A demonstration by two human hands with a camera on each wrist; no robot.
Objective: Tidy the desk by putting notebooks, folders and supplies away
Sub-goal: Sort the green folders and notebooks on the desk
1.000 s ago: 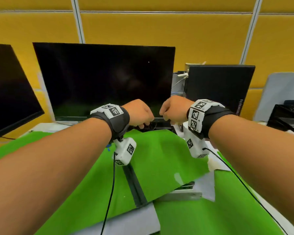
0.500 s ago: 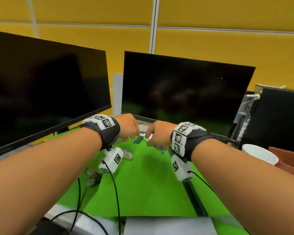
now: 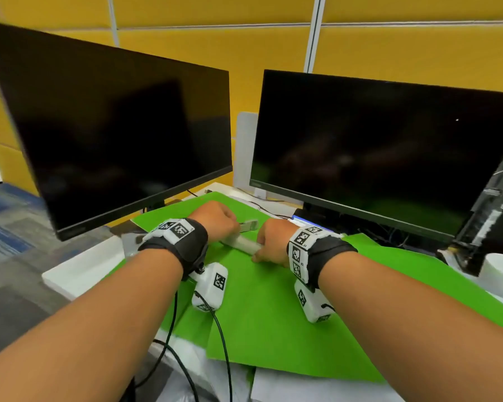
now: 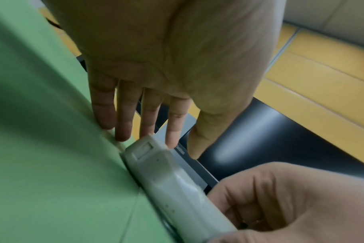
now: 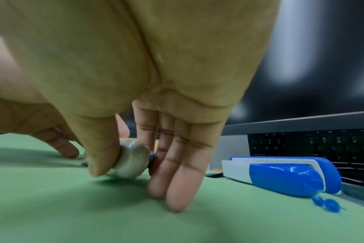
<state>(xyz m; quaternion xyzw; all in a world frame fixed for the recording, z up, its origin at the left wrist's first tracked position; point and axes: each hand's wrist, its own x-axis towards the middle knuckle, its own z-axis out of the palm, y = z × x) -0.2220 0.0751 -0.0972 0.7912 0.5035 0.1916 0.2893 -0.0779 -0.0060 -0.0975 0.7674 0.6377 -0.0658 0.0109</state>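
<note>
- Left hand [image 3: 217, 220] low over the green sheet [image 3: 262, 309] on the counter, fingers [image 4: 123, 118] nearly straight and pointing down, fingertips touching the sheet's far edge and the far end of a pale grey stapler-like tool [image 4: 177, 184]; nothing clasped.
- Grey tool lying on the green sheet between both hands, in front of the two dark monitors [image 3: 114, 126].
- Right hand [image 3: 273, 242] clasping the near end of the grey tool, thumb [image 5: 100, 148] on one side, fingers [image 5: 177, 164] on the other, fingertips down on the sheet.
- Blue and white stapler [image 5: 285, 174] just right of that hand, beside a keyboard [image 5: 312, 144].
</note>
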